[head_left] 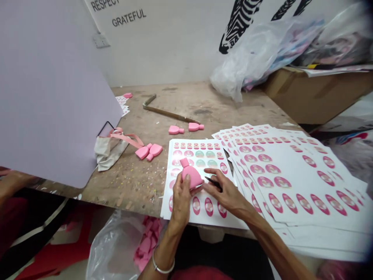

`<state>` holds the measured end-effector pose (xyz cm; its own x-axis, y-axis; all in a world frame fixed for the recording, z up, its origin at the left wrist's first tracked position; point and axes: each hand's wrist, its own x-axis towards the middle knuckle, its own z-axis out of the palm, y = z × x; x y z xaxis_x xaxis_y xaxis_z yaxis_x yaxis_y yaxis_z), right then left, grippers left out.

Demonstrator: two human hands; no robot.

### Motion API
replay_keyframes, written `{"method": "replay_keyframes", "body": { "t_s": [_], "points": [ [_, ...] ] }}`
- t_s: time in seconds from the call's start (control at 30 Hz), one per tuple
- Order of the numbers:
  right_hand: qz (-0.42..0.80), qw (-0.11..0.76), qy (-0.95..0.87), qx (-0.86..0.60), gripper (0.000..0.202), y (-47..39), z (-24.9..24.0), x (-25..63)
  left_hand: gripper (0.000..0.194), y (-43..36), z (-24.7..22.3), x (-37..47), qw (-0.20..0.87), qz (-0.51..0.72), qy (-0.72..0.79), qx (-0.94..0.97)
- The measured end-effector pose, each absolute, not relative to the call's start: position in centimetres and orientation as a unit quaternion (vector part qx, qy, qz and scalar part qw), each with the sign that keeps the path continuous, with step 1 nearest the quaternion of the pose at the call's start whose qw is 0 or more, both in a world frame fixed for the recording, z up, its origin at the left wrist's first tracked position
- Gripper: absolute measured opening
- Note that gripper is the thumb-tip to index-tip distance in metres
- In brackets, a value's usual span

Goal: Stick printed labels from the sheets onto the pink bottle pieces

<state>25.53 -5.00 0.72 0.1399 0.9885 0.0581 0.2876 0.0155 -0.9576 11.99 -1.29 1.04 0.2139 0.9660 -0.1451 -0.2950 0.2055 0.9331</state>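
Note:
My left hand [182, 196] grips a flat pink bottle-shaped piece [190, 175], its narrow neck pointing up and to the left. Close to the wide end of that piece is my right hand [223, 192], with a thin dark pointed tool [213, 181] between its fingers. Both hands are above a stack of sticker sheets [177, 146] printed with pink and green labels. Two pink pieces [175, 130] lie beyond the stack, and a few more [155, 150] lie to its left.
Many sticker sheets [287, 155] fan out at right. An angled metal rod [171, 114] lies behind. At left are a cloth pouch [109, 151], a pale board [58, 89] and another person's hand [14, 182]. A plastic bag of pink pieces [116, 245] hangs below the table edge.

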Motion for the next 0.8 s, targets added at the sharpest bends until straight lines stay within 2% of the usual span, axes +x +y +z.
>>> {"method": "replay_keyframes", "body": {
  "t_s": [0.1,0.23,0.43,0.6,0.8],
  "points": [
    [0.249,0.459,-0.537,-0.663,0.033,-5.7,-0.5,27.8,0.037,-0.8,1.1,10.4,0.692,0.467,0.371,0.407],
    [0.057,0.373,-0.593,-0.711,0.019,-5.9,-2.9,28.4,0.035,-0.7,0.4,9.4,0.666,0.429,0.414,0.448],
    [-0.106,0.325,-0.626,-0.701,0.015,-5.9,-4.8,26.8,0.033,-1.7,-0.8,10.7,0.6,0.373,0.467,0.532],
    [-0.124,0.305,-0.63,-0.704,0.014,-5.8,-4.8,26.7,0.036,-1.6,-1.4,11.0,0.625,0.354,0.445,0.535],
    [-0.061,0.352,-0.637,-0.683,0.012,-5.6,-5.1,27.0,0.04,-1.4,-1.6,10.8,0.619,0.337,0.438,0.558]
  ]
}}
